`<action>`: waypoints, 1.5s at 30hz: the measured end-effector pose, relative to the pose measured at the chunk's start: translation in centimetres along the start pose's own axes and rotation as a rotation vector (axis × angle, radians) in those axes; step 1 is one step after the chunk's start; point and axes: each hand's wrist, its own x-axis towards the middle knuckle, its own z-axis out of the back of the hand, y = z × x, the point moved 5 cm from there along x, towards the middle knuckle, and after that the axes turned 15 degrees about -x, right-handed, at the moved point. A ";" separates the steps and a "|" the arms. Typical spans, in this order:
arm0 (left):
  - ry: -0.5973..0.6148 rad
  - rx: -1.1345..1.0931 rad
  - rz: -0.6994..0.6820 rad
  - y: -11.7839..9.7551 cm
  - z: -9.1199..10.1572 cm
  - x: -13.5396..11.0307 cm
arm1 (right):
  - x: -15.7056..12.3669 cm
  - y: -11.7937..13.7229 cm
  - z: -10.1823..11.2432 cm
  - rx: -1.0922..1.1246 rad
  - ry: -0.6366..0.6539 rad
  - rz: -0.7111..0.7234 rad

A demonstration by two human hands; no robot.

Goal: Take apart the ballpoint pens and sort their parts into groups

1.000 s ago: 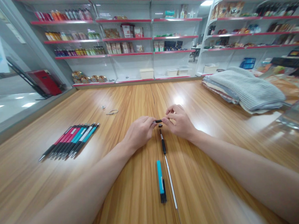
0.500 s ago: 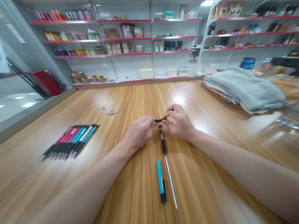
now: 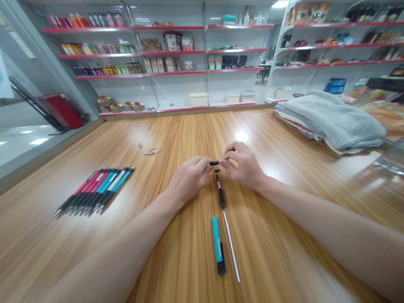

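Left hand [image 3: 189, 177] closed in a pinch, thumb and fingertips on one end of a short black pen part [image 3: 214, 163]. Right hand [image 3: 244, 165] curled the same way, fingertips on the other end of that piece, the two hands almost meeting around it, held just above the wooden table [image 3: 172, 135].

Directly under the pinch, a small dark piece [image 3: 217, 169], and below that, on the person's side of both hands, a black-and-silver pen section [image 3: 221, 198] lying lengthwise. Further from the hands along the same line, a thin white refill [image 3: 232, 248]. Just left of that refill, a teal pen barrel [image 3: 217, 240] with a black end, lying apart from it.

Well left of the left hand, a tight row of pens [image 3: 95, 191] in pink, teal and white, black tips angled toward the person. Beyond the left hand, a tiny metal ring [image 3: 139, 145] and a thin wire loop [image 3: 151, 151] near each other on the table.

Well right of the right hand, a folded stack of grey striped cloth [image 3: 333, 121]. Far beyond both hands, red-edged shelves [image 3: 172, 74] of packaged goods.
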 end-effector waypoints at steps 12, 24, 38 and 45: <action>0.005 0.017 0.009 0.1 0.1 0.1 | 0.1 0.2 0.4 0.042 0.005 -0.002; 0.006 -0.009 -0.004 0.1 0.0 0.0 | 0.0 -0.1 -0.1 0.018 -0.002 0.005; -0.017 0.010 0.018 0.3 0.2 0.0 | 0.0 -0.1 0.2 0.068 0.036 -0.037; -0.032 0.035 0.038 0.9 0.0 0.0 | 0.0 -0.1 0.3 0.069 0.032 -0.047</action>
